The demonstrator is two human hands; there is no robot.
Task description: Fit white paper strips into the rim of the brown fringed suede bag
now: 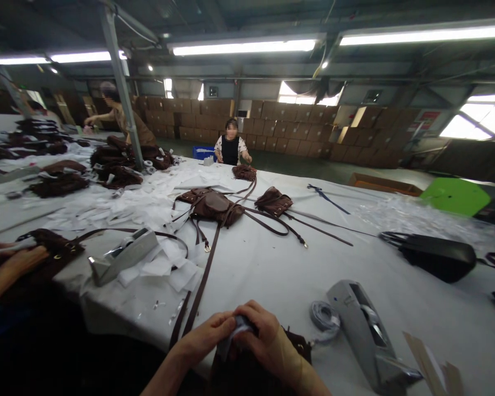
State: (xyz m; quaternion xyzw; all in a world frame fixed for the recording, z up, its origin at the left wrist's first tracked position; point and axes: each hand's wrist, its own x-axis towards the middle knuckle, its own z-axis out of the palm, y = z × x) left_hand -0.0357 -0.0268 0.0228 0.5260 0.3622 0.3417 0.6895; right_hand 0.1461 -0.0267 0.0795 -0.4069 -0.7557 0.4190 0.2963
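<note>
Tape dispenser (365,330) right of hands (241,335), prob. touching roll (325,316).

White table (272,264) bears a tape dispenser (365,330) beside a tape roll (324,316), a second dispenser (121,256) among paper scraps (165,269), brown bags (214,206) with straps, black bag (437,256). Cartons (297,129) line the rear wall.
</note>
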